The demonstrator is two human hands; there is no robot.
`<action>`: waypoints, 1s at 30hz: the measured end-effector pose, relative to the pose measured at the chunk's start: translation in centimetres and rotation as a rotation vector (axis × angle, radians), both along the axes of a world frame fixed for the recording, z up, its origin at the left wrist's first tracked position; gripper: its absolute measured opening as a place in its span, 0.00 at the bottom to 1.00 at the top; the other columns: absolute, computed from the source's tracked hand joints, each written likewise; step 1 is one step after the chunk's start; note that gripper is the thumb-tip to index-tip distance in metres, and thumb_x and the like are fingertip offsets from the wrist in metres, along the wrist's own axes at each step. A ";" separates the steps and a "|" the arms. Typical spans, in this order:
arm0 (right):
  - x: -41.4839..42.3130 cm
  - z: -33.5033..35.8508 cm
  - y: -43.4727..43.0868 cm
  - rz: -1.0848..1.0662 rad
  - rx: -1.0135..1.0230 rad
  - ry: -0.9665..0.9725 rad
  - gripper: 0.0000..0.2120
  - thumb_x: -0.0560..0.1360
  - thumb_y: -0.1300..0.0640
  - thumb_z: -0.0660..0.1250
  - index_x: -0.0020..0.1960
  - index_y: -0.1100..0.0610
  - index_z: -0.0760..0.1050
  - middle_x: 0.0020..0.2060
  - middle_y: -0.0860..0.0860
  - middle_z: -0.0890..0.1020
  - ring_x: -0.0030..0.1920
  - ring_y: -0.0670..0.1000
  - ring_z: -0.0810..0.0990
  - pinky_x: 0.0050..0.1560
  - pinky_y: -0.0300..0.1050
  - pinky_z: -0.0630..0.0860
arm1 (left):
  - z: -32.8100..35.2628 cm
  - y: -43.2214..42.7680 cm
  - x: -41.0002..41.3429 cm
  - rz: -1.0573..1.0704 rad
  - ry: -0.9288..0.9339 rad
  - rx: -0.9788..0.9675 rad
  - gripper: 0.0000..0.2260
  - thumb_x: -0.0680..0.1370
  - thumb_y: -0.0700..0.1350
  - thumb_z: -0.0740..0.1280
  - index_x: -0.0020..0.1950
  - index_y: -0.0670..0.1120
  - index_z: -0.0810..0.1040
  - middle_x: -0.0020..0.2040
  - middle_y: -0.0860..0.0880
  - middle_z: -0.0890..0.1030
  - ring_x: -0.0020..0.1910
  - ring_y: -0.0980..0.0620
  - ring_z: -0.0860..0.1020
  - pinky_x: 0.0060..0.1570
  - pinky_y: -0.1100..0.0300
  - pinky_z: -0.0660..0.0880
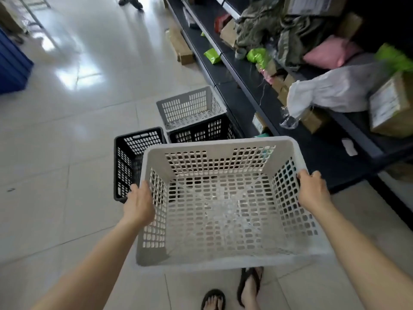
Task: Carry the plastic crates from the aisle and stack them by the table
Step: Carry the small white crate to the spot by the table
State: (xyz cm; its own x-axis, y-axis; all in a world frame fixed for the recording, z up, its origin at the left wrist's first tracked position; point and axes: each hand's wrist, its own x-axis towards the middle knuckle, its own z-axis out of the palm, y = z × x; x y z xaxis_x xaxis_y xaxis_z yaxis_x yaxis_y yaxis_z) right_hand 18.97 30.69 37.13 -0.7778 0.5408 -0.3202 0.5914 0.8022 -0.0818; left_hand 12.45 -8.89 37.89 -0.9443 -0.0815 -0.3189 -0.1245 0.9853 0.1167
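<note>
Both your hands, left hand [139, 203] and right hand [312, 190], clamp the side rims of the white crate [223, 211] held level before you, its far wall toward 12 o'clock, where three crates sit on the floor [67, 130].

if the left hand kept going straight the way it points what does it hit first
Probably the black crate on the floor just beyond the left hand, which grips the white crate; depth is unclear, so the hand might pass above it.

arms: bare, no sleeves in view
left hand [139, 203]: bare, no glove
right hand [312, 190]: bare, no glove
feet: black flip-flops [249, 285]
</note>
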 end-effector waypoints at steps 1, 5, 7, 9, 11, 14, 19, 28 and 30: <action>1.2 0.7 0.1 -0.030 -0.010 -0.004 0.20 0.73 0.72 0.60 0.62 0.58 0.66 0.60 0.62 0.65 0.56 0.63 0.70 0.47 0.54 0.74 | 0.6 0.1 0.6 -0.017 0.002 -0.002 0.18 0.73 0.29 0.59 0.60 0.42 0.64 0.53 0.39 0.68 0.50 0.37 0.74 0.44 0.48 0.72; 6.3 2.7 1.6 -0.093 -0.039 0.023 0.15 0.76 0.68 0.60 0.60 0.58 0.68 0.57 0.61 0.67 0.50 0.63 0.74 0.50 0.56 0.77 | 2.4 1.8 2.4 -0.063 0.027 0.010 0.13 0.76 0.37 0.59 0.61 0.43 0.64 0.52 0.40 0.69 0.50 0.38 0.74 0.42 0.46 0.72; 9.2 3.7 2.5 -0.132 -0.031 0.010 0.13 0.78 0.64 0.59 0.61 0.57 0.69 0.57 0.61 0.69 0.48 0.62 0.75 0.51 0.57 0.77 | 3.1 3.2 3.4 -0.104 0.035 0.009 0.14 0.77 0.39 0.60 0.62 0.43 0.64 0.53 0.40 0.69 0.51 0.37 0.75 0.44 0.45 0.72; 12.3 4.7 3.6 -0.188 -0.024 -0.029 0.13 0.78 0.64 0.59 0.61 0.57 0.69 0.57 0.60 0.70 0.47 0.61 0.75 0.49 0.53 0.76 | 3.9 4.9 4.5 -0.160 0.020 0.007 0.15 0.76 0.38 0.60 0.63 0.43 0.64 0.53 0.39 0.69 0.51 0.36 0.76 0.43 0.46 0.72; 15.2 5.2 5.0 -0.240 -0.030 -0.030 0.13 0.77 0.65 0.59 0.60 0.56 0.70 0.57 0.59 0.70 0.45 0.59 0.73 0.46 0.50 0.73 | 4.5 6.8 5.8 -0.234 0.001 0.001 0.15 0.77 0.38 0.61 0.62 0.43 0.64 0.51 0.41 0.68 0.52 0.37 0.76 0.42 0.47 0.71; 19.9 5.2 7.5 -0.322 -0.086 0.001 0.12 0.77 0.66 0.60 0.59 0.59 0.70 0.59 0.61 0.69 0.48 0.59 0.73 0.49 0.49 0.73 | 5.1 10.0 7.9 -0.331 -0.025 -0.013 0.18 0.76 0.36 0.61 0.64 0.43 0.63 0.51 0.42 0.67 0.54 0.37 0.76 0.44 0.47 0.73; 28.2 4.8 12.3 -0.414 -0.134 0.032 0.10 0.74 0.65 0.64 0.52 0.56 0.68 0.57 0.60 0.73 0.50 0.59 0.74 0.50 0.50 0.76 | 5.4 16.6 11.5 -0.460 -0.023 -0.031 0.19 0.77 0.37 0.61 0.66 0.44 0.61 0.53 0.40 0.70 0.55 0.37 0.76 0.48 0.45 0.75; 42.5 4.5 21.9 -0.599 -0.143 -0.026 0.14 0.75 0.67 0.59 0.59 0.57 0.70 0.57 0.60 0.71 0.45 0.57 0.74 0.45 0.47 0.74 | 5.8 30.8 19.2 -0.689 -0.065 -0.134 0.19 0.76 0.35 0.62 0.65 0.41 0.61 0.57 0.39 0.70 0.56 0.37 0.77 0.51 0.49 0.75; 45.0 4.3 23.9 -0.632 -0.136 -0.040 0.15 0.76 0.67 0.58 0.61 0.57 0.70 0.58 0.60 0.70 0.44 0.57 0.72 0.43 0.46 0.71 | 5.4 34.3 20.4 -0.744 -0.071 -0.143 0.19 0.76 0.36 0.62 0.65 0.41 0.60 0.58 0.39 0.70 0.56 0.37 0.78 0.50 0.50 0.75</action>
